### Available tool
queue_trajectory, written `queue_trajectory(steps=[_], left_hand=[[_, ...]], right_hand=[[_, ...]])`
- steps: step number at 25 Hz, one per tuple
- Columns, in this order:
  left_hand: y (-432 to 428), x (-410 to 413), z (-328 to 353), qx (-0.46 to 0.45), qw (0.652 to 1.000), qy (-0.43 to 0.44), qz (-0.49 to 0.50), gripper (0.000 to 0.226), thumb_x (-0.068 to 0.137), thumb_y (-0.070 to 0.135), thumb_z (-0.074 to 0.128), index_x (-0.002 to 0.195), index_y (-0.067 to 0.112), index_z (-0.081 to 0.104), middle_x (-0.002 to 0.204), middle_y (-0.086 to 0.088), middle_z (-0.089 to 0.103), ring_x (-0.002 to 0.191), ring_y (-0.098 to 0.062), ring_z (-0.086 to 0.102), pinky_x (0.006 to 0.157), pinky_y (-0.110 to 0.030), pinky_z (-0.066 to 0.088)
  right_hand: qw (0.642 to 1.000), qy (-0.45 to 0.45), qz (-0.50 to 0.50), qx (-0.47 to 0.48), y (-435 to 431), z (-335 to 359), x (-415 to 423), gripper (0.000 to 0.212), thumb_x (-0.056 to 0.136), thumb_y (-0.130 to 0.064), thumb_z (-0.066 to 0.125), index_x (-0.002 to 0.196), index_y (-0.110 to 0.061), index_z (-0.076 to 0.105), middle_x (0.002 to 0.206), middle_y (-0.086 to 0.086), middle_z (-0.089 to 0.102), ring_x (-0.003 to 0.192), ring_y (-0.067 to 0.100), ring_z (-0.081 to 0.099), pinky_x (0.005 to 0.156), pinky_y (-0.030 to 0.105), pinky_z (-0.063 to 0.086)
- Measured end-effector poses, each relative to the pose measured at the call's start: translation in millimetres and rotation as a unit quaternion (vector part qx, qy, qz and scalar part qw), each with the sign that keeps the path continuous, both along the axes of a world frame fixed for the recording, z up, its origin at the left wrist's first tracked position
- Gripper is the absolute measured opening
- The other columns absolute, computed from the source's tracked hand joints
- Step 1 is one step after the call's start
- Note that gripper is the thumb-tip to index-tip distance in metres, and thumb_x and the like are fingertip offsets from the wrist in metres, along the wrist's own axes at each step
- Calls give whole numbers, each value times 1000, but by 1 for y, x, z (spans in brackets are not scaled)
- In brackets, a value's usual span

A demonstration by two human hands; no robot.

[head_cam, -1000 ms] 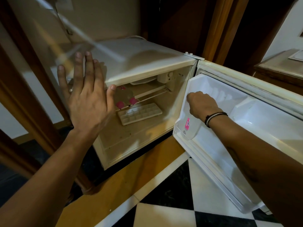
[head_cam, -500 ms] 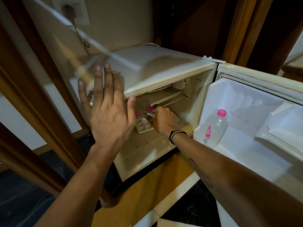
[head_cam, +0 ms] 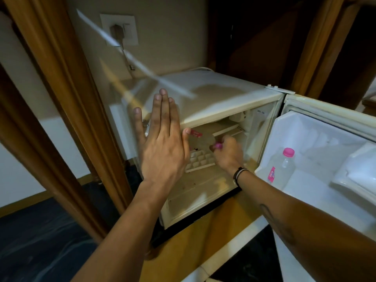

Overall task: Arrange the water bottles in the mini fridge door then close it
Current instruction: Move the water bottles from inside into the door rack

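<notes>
The white mini fridge (head_cam: 219, 94) stands with its door (head_cam: 325, 139) swung wide to the right. One clear water bottle with a pink cap (head_cam: 282, 166) stands upright in the door's lower shelf. Inside the fridge my right hand (head_cam: 228, 153) is closed around the pink cap of a second bottle (head_cam: 217, 146), whose body is mostly hidden. Another bottle with a pink label (head_cam: 196, 133) lies further back, partly behind my left hand. My left hand (head_cam: 162, 139) is held flat with fingers together in front of the fridge's left edge, holding nothing.
A white ice cube tray (head_cam: 200, 161) lies on the fridge floor below my right hand. Wooden frame posts (head_cam: 67, 102) stand close on the left. A wall socket with a plug (head_cam: 120, 29) is behind the fridge. A checkered floor lies below the door.
My right hand let go of the bottle in the door shelf, moved left into the fridge and closed on a second bottle's cap. My left hand stayed raised and flat.
</notes>
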State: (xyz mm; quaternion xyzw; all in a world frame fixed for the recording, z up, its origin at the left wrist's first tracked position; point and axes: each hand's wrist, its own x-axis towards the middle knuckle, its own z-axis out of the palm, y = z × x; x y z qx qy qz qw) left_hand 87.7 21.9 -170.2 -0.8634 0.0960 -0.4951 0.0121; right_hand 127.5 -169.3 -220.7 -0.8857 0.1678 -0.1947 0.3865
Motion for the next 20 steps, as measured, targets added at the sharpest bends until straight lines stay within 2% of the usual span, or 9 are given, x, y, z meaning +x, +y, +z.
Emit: queue_trajectory(steps=[2, 4, 7, 10, 12, 15, 20], left_hand=[[1, 0, 1, -6, 1000, 2, 1, 73, 119, 43, 29, 177, -1, 23, 187, -17, 12, 175, -27, 11, 136, -53, -14], [2, -2, 3, -20, 1000, 16, -15, 71, 119, 40, 28, 177, -1, 24, 188, -16, 12, 176, -26, 10, 136, -49, -16], [1, -4, 4, -46, 997, 42, -39, 72, 119, 41, 24, 176, -1, 24, 187, -17, 13, 175, -27, 11, 137, -48, -9], [2, -6, 7, -70, 994, 48, -61, 74, 119, 44, 20, 174, -3, 29, 185, -20, 20, 174, -31, 16, 138, -50, 0], [4, -7, 8, -75, 994, 52, -64, 76, 118, 46, 17, 174, -4, 29, 185, -21, 20, 174, -32, 14, 139, -49, -1], [8, -8, 8, -82, 994, 40, -67, 72, 118, 42, 23, 172, -6, 30, 184, -23, 19, 174, -26, 2, 137, -39, -15], [14, -11, 4, -100, 990, 45, -89, 68, 119, 35, 28, 173, -5, 26, 187, -20, 8, 169, -18, -19, 138, -39, -14]], right_hand=[[999, -44, -9, 27, -21, 14, -24, 9, 95, -19, 72, 104, -18, 73, 98, -1, 73, 95, 24, 73, 78, 34, 59], [995, -90, -5, 34, -45, 37, -51, 15, 93, -12, 72, 107, -15, 77, 101, 1, 74, 94, 25, 73, 84, 44, 63], [993, -110, 11, -50, -75, 80, -91, 19, 93, -17, 74, 111, -20, 78, 102, -3, 74, 94, 26, 74, 86, 46, 62], [980, -66, 28, -186, -99, 109, -124, 18, 91, -15, 75, 108, -21, 80, 102, -2, 75, 94, 24, 72, 85, 40, 60], [969, -19, 28, -244, -115, 121, -137, 16, 89, -11, 74, 102, -18, 81, 98, -1, 76, 98, 25, 70, 85, 35, 55], [946, 54, 22, -320, -134, 130, -147, 17, 90, -10, 74, 104, -13, 81, 106, 6, 78, 103, 29, 69, 90, 38, 53], [909, 125, 3, -397, -150, 114, -147, 22, 92, -8, 68, 113, -10, 72, 113, 16, 71, 103, 36, 66, 89, 42, 56]])
